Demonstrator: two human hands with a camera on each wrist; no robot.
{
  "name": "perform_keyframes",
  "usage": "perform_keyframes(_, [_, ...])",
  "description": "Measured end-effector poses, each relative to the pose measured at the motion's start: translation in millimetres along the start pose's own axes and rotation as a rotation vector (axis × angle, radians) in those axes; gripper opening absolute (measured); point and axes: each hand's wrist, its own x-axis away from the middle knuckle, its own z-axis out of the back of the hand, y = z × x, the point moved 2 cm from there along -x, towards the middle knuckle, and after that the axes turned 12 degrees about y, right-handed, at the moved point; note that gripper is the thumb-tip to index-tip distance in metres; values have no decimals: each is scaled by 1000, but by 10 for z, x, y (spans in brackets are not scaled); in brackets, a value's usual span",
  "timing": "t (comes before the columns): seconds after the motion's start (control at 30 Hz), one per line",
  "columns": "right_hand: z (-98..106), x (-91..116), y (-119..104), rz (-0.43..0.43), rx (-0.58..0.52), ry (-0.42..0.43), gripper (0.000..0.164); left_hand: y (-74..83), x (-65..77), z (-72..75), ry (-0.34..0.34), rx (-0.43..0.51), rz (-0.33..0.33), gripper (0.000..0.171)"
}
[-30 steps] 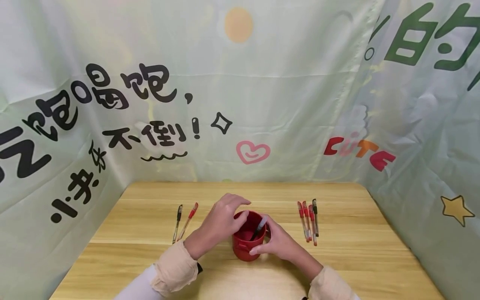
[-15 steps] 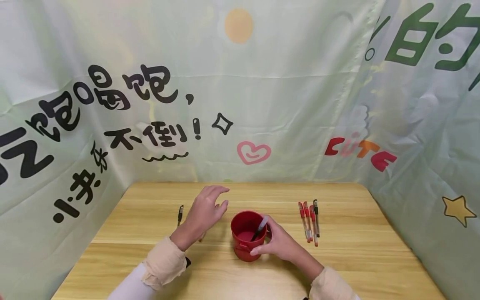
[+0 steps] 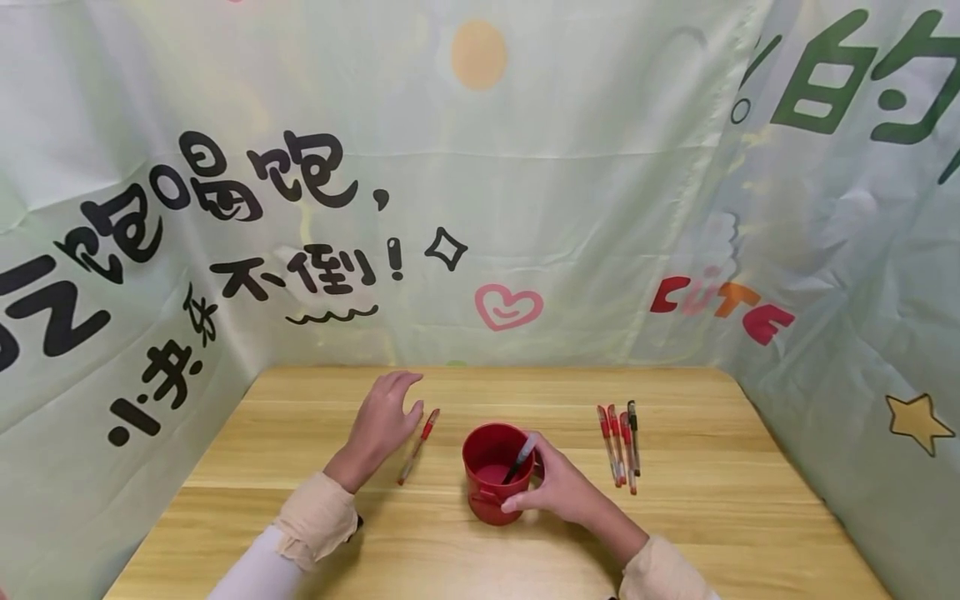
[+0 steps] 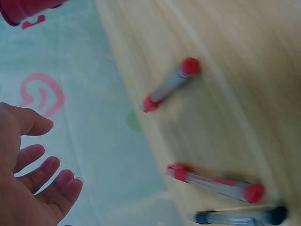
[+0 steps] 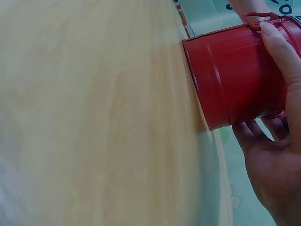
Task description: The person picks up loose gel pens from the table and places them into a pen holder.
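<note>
A small red bucket stands upright on the wooden table, held by my right hand round its right side. In the right wrist view the thumb lies across the bucket near its handle, with fingers on the opposite side. A dark pen leans inside it, clear end up. My left hand hovers left of the bucket, fingers loosely spread and nothing in them. Just right of it lies a red pen. The left wrist view shows another red pen and a black pen, both hidden behind the left hand in the head view.
On the table's right side lie several pens side by side, red ones and a black one. Printed cloth hangs behind and along both sides of the table.
My left hand has moved left from above the bucket's rim toward the left-hand pens, now covering some and uncovering a red one. My right hand keeps holding the bucket in place.
</note>
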Motion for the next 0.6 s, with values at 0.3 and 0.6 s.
perform_keyframes(0.3, [6, -3, 5, -2, 6, 4, 95, -251, 86, -66, -55, -41, 102, 44])
perform_keyframes(0.6, [2, -3, 16, -8, 10, 3, 95, -512, 186, -85, -78, -105, 222, 45])
